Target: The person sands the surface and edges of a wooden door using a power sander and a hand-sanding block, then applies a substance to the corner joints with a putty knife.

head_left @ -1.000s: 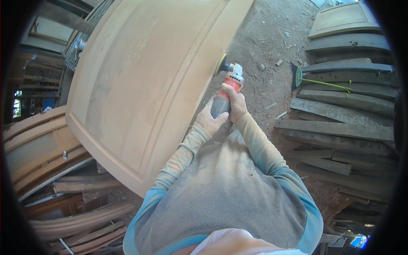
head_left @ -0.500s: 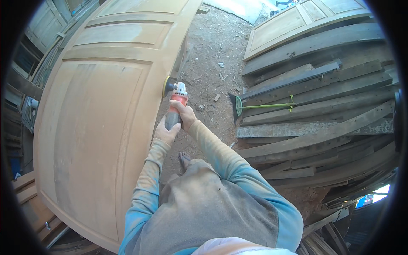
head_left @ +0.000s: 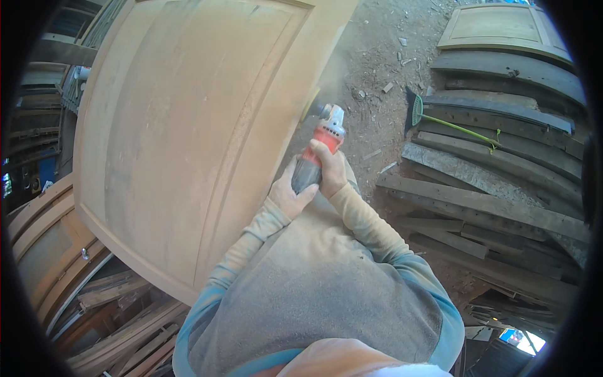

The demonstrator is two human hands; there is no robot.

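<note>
An angle grinder (head_left: pixel 328 133) with a red and dark grey body and a silver head is gripped in both my hands. My left hand (head_left: pixel 290 193) wraps the dark rear end. Ahead of it, my right hand (head_left: pixel 333 171) closes round the red middle. The yellow-edged sanding disc (head_left: pixel 310 104) stands on its side against the long right edge of a panelled wooden door (head_left: pixel 188 119). Pale dust hangs in the air beyond the disc. The door lies flat to my left, with darker streaks on its large panel.
Stacked old planks (head_left: pixel 490 201) fill the right side, with a green broom (head_left: pixel 455 129) lying over them. Another panelled door (head_left: pixel 493 28) lies at the far right. Debris litters the dirt floor (head_left: pixel 377 60). More wooden frames and offcuts (head_left: pixel 119 292) lie at the lower left.
My hands and the grinder have moved nearer to me along the door's edge. The whole view has turned and shifted, and a dust cloud now shows by the disc.
</note>
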